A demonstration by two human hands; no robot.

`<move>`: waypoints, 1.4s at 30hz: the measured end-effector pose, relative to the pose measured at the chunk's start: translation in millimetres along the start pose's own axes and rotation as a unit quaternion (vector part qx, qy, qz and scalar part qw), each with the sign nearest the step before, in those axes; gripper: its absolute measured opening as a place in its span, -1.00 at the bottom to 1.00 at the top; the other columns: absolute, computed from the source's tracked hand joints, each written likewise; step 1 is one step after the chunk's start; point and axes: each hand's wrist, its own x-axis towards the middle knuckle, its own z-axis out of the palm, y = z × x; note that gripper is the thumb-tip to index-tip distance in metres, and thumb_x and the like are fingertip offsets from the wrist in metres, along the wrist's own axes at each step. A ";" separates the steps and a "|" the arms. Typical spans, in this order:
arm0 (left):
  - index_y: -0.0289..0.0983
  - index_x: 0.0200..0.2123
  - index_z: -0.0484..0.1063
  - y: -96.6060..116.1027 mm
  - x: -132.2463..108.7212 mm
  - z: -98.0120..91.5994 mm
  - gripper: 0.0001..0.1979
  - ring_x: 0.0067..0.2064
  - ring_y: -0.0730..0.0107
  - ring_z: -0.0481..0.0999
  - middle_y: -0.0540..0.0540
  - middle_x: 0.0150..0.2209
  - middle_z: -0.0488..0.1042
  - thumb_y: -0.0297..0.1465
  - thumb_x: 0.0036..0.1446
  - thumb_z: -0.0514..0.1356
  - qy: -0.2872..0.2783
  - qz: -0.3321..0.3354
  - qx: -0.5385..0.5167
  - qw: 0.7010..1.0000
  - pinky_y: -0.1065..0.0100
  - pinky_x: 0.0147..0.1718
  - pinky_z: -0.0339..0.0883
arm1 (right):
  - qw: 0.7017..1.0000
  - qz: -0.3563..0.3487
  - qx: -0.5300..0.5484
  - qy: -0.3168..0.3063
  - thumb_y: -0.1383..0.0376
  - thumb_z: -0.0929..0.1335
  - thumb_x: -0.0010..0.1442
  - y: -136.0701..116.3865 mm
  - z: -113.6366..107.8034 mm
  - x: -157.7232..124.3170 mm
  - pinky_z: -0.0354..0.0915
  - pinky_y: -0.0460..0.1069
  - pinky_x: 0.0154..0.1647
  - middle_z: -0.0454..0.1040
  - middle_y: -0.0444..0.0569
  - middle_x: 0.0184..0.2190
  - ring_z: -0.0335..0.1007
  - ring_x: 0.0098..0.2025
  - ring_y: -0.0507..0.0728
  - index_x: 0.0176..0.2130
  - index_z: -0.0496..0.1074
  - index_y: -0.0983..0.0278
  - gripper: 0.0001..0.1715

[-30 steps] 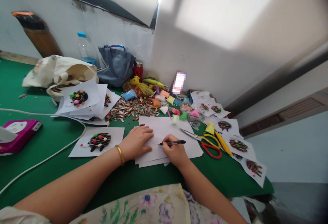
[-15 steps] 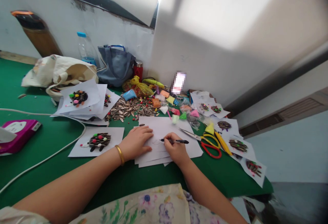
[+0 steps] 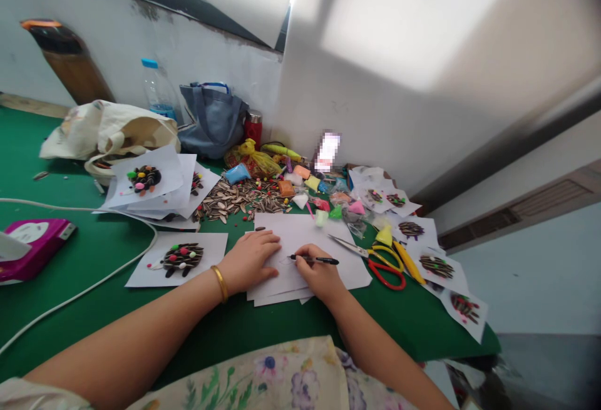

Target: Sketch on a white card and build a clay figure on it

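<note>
In the head view my right hand (image 3: 319, 270) is closed around a black pen (image 3: 323, 260), its tip at the white paper (image 3: 310, 231) in front of me. Faint thin lines show on the sheet by the tip. My left hand (image 3: 251, 261) lies flat on the left part of the stacked sheets, fingers stretched out and holding nothing. A single sunflower seed (image 3: 260, 229) rests near the sheet's upper left edge. Just right of the stack lie scissors (image 3: 387, 266) with red and yellow handles, their blades over the paper.
Sunflower seeds (image 3: 225, 200) are heaped behind the paper, beside bags of coloured clay (image 3: 286, 188). Sheets with seed-covered figures lie left (image 3: 141, 260) and right (image 3: 457, 272). A white cable (image 3: 107, 275) crosses the green table (image 3: 197, 341). Bags and a bottle (image 3: 157, 87) stand at the back.
My right hand and the pen have shifted slightly to the left across the paper. My left hand stays in place.
</note>
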 end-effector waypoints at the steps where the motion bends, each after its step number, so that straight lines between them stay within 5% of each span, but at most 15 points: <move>1: -0.14 0.06 0.43 0.0 -0.1 0.0 -0.47 0.27 0.04 0.23 -0.12 0.18 0.38 -0.22 -0.01 0.35 0.000 0.000 0.001 1.000 0.02 0.23 0.06 | 1.000 -0.001 -0.001 0.001 0.28 0.30 0.18 -0.2 0.1 0.1 0.28 -0.04 -0.27 0.50 -0.12 -0.38 0.41 -0.34 0.08 -0.28 0.46 0.23 -0.85; 42: -0.13 0.06 0.43 -1.2 -0.2 1.7 -0.47 0.27 0.05 0.23 -0.12 0.18 0.38 -0.22 -0.02 0.35 0.005 0.002 -0.003 1.000 0.02 0.24 0.06 | 1.000 0.000 0.009 0.006 0.28 0.29 0.17 0.0 -0.1 0.4 0.30 -0.04 -0.26 0.50 -0.11 -0.37 0.42 -0.33 0.08 -0.27 0.46 0.22 -0.84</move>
